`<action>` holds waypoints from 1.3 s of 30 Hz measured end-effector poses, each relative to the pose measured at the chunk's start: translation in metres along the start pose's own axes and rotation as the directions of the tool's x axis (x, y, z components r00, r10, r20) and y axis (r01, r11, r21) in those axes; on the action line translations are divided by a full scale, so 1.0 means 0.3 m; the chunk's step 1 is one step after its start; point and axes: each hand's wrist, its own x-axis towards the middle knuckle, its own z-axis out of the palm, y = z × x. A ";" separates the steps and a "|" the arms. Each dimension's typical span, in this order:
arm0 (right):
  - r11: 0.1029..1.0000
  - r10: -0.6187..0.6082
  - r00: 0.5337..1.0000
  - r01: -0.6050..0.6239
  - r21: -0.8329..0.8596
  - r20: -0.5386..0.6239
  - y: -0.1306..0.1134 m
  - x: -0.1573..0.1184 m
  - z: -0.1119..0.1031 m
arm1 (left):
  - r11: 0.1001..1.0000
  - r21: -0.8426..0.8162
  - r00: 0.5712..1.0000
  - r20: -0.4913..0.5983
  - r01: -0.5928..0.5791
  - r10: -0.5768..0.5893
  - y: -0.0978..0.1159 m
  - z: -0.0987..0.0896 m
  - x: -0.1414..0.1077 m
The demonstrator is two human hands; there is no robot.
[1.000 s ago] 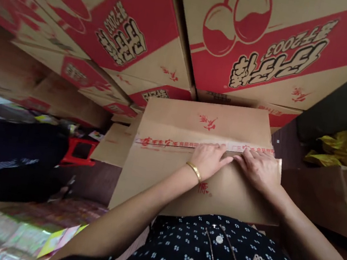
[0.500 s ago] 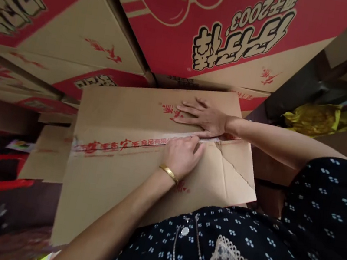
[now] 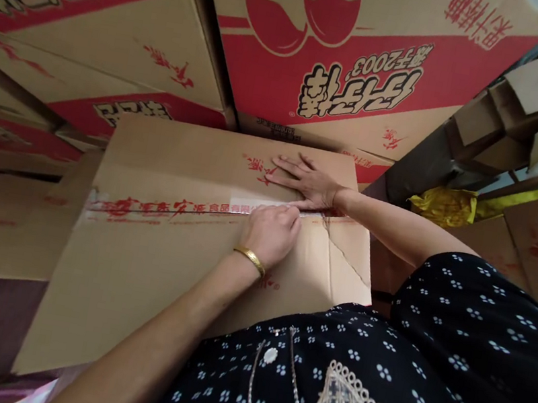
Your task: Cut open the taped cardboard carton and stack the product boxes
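A large cardboard box (image 3: 149, 278) lies before me, its two top flaps meeting along a seam printed with red characters. Clear tape (image 3: 242, 205) covers part of that seam. My left hand (image 3: 271, 232), with a gold bracelet (image 3: 250, 260) at the wrist, is closed over the seam at the tape. Its fingers are curled and their tips are hidden, so I cannot see what they hold. Flat on the far flap, my right hand (image 3: 310, 182) is open with fingers spread, the thumb reaching down beside the tape. The box's right end has a crease and a torn line.
Printed red-and-tan cartons (image 3: 373, 61) are stacked directly behind the box, with another stack (image 3: 124, 22) at the left. Flattened cardboard (image 3: 4, 228) lies to the left. At the right are a yellow plastic bag (image 3: 444, 205) and an opened carton (image 3: 512, 117).
The view has turned right, so the box and stacks sit further left and more shows at the right. Both hands stay at nearly the same spots on the box.
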 end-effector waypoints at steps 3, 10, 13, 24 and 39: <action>0.999 0.032 0.999 -0.032 0.002 0.017 -0.005 0.003 -0.002 | 1.000 0.004 1.000 -0.017 -0.013 0.013 0.000 -0.002 -0.008; 0.996 0.064 0.997 -0.067 0.065 0.044 -0.013 0.005 -0.009 | 1.000 -0.011 1.000 -0.005 -0.006 0.006 -0.001 -0.010 -0.017; 0.989 0.083 0.995 -0.088 0.115 0.051 -0.009 0.014 -0.015 | 1.000 -0.010 1.000 -0.009 -0.012 0.012 -0.009 -0.004 -0.017; 0.668 0.690 0.685 -0.727 0.157 0.236 -0.262 -0.092 -0.226 | 0.999 0.002 0.999 -0.003 -0.047 0.047 -0.048 0.022 0.001; 0.688 0.675 0.685 -0.719 0.101 0.274 -0.408 -0.205 -0.227 | 0.970 -0.030 0.962 -0.143 -0.239 0.233 -0.089 0.027 -0.041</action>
